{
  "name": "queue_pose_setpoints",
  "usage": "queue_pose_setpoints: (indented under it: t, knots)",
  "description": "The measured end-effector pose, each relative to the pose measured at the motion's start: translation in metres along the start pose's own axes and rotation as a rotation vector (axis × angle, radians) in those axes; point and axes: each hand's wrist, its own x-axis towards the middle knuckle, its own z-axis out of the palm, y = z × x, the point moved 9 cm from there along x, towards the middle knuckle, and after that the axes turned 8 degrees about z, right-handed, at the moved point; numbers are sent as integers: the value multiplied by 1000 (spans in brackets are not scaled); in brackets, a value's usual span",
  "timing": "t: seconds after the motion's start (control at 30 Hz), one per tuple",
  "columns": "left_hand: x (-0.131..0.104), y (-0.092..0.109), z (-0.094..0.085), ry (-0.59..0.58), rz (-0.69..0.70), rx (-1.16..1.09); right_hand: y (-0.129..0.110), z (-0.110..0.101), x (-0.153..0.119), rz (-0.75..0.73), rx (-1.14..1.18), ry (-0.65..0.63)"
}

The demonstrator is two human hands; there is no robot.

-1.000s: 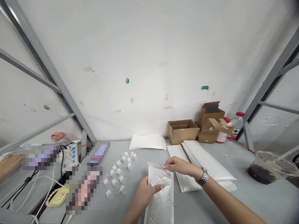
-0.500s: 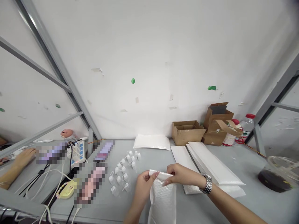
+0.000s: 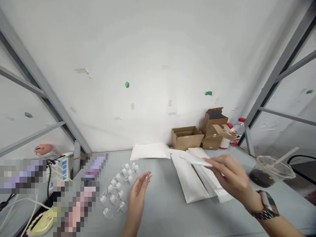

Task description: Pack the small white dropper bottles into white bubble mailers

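Note:
My right hand (image 3: 230,174), with a metal-band watch on its wrist, is closed on one end of a white bubble mailer (image 3: 194,158). The mailer is tilted almost edge-on, above the flat mailers (image 3: 189,181) lying at the right of the table. Bare of any object, my left hand (image 3: 139,189) is above the table with fingers stretched and thumb close to them. Just left of it stand several small clear bottles with white caps (image 3: 119,186). A stack of white mailers (image 3: 149,151) lies against the wall.
An open cardboard box (image 3: 187,140), a brown paper bag (image 3: 212,138) and a red-capped plastic bottle (image 3: 239,128) stand along the wall. A clear cup of dark drink (image 3: 263,176) is at far right. Phones, cables and a power strip (image 3: 61,169) are at left.
My right hand has carried the mailer up and to the right, away from the near edge. My left hand has let go of it. The view has turned right.

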Motion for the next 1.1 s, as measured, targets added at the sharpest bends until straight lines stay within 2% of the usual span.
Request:
queue_pose_setpoints:
  t: [0.1,0.17,0.27,0.4,0.53,0.63,0.7,0.8,0.93,1.0,1.1]
  knots:
    - [-1,-25,2,22,-22,6,-14,34,-41,-258,-104,-192]
    - [-2,-38,6,37,-18,20,-19,59,-68,-339,-143,-309]
    - [-5,-52,10,31,-10,61,-13,88,-95,-301,-179,-453]
    - [-5,-61,7,34,31,77,-2,99,-106,-179,-157,-584]
    - [-3,-65,3,30,76,83,-2,98,-88,-110,-117,-562]
    - [-4,-64,6,-7,87,115,-10,117,-58,-72,-120,-536]
    - [-5,-61,9,-30,117,148,-14,149,-38,-12,-142,-607]
    - [-8,-54,10,-43,188,203,-8,216,-17,170,-200,-800]
    - [-11,-50,10,-35,237,258,-5,286,4,244,-234,-862]
    - [-12,-50,9,-22,244,268,0,307,8,279,-260,-887]
    - [-12,-48,9,-5,259,275,3,319,9,293,-286,-889]
